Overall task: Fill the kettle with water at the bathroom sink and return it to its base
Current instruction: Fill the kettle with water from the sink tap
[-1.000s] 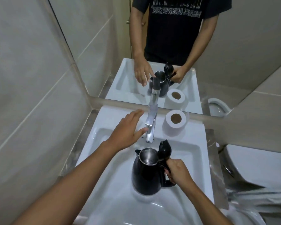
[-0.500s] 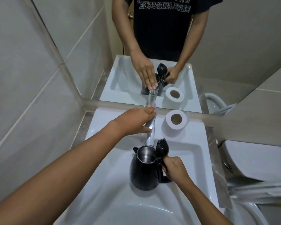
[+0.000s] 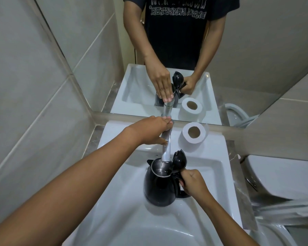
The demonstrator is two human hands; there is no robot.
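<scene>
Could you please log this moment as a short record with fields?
kettle: black, upright in the sink, lid open, mouth under the faucet
right hand: grips the kettle handle
left hand: on the faucet lever
water flow: cannot tell
toilet paper roll: on the sink ledge, right of the faucet

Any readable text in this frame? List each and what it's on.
Shirt in the mirror, lower line: mirrored, reads roughly "DMTCL GANGSTER", first word uncertain.
Shirt, upper line: cut off by the frame edge, unreadable.
Kettle, tap, paper roll, sink: no text visible.
</scene>
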